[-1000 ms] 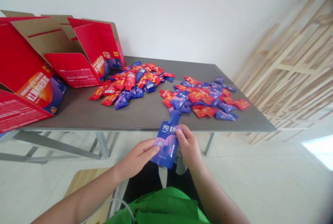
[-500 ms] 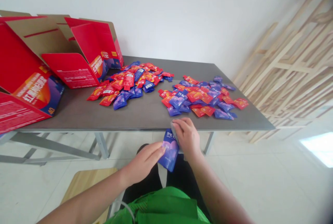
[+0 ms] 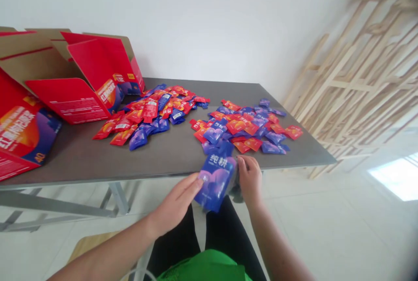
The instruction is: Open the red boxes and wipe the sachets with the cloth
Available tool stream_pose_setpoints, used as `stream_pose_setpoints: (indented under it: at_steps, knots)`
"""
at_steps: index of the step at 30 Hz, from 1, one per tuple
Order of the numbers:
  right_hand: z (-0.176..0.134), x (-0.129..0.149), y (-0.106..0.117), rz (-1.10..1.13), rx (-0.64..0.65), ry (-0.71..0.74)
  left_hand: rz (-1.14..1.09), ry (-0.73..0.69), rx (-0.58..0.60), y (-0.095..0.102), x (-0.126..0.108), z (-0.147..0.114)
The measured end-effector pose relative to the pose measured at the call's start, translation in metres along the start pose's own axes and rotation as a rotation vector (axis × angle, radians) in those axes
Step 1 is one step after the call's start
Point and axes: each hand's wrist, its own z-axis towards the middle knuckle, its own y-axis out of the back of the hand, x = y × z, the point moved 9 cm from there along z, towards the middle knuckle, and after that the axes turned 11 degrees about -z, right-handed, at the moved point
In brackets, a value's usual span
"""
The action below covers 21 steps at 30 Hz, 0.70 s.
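Note:
My left hand (image 3: 184,196) pinches the lower left edge of a blue pouch (image 3: 214,183) with white lettering and purple fruit shapes. The pouch is tilted in front of the table edge, above my lap, its printed face up. Just right of it, my right hand (image 3: 251,178) is closed, with a limp grey cloth-like piece (image 3: 237,191) hanging below the fingers, partly behind the pouch. Beyond the hands lies a mixed pile of red and blue pouches (image 3: 243,126). A second such pile (image 3: 152,113) is farther left.
Open red cartons (image 3: 67,100) with raised flaps stand at the left end of the grey table (image 3: 170,159). A wooden stool (image 3: 91,246) is at lower left. Wooden frames (image 3: 355,80) lean by the wall at right.
The blue pouch has been raised and turned more toward me. My right hand has moved off its upper right edge, to the right, with the grey piece. The view has shifted slightly.

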Motion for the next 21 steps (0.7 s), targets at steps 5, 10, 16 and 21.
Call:
stream_pose_setpoints:
  at_steps: [5, 10, 16, 21]
  knots:
    - [0.0, -0.012, 0.008, 0.096, -0.05, -0.02, 0.323, -0.196, -0.104, 0.02, -0.027, 0.086]
    - [0.005, -0.007, 0.002, 0.13, -0.042, -0.026, 0.887, -0.297, -0.166, 0.024, -0.023, 0.175]
    - [0.012, -0.015, -0.009, 0.105, 0.008, -0.025, 1.037, -0.305, -0.302, 0.045, -0.01, 0.164]
    - [0.015, -0.016, -0.024, 0.07, 0.061, 0.005, 1.148, -0.256, -0.462, 0.103, -0.011, 0.113]
